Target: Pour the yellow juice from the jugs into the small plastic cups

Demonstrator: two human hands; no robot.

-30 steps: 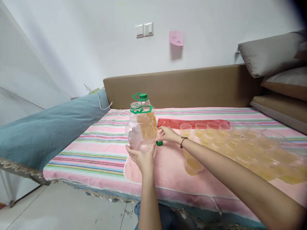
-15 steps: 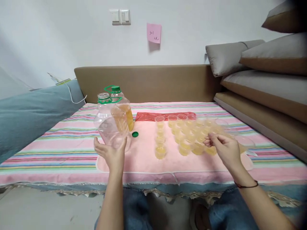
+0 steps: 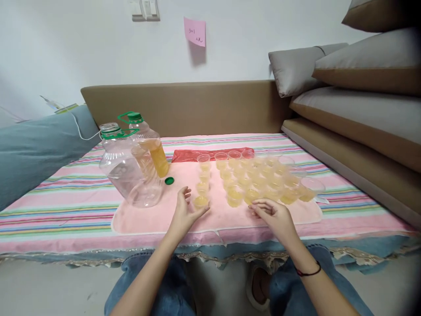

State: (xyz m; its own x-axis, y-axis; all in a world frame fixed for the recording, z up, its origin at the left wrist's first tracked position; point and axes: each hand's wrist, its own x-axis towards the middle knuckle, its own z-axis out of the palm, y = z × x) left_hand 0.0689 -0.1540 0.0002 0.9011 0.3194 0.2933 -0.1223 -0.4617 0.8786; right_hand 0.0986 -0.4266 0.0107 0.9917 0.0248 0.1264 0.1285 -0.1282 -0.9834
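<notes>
My left hand [image 3: 187, 215] is open, thumb and fingers spread around the near side of a clear plastic cup [image 3: 201, 202] of yellow liquid. I cannot tell whether it touches the cup. That cup is the front one of a single column. To the right, my right hand [image 3: 274, 214] has its fingers curled together, with nothing visible in them, just in front of a block of several similar filled cups [image 3: 234, 196]. At left stand an uncapped, seemingly empty clear jug [image 3: 115, 169] and, behind it, a green-capped jug [image 3: 160, 159] partly filled with yellow liquid.
A green cap [image 3: 169, 181] lies beside the jugs on a pink mat [image 3: 131, 220]. Behind the cups is a red plastic bag [image 3: 186, 156]. Stacked cushions [image 3: 358, 114] line the right side, and a brown backboard [image 3: 184, 109] runs along the wall.
My left hand has moved right, from beside the uncapped jug to the front cup of the single column. My right hand has come down and left, away from above the cups. The view has shifted.
</notes>
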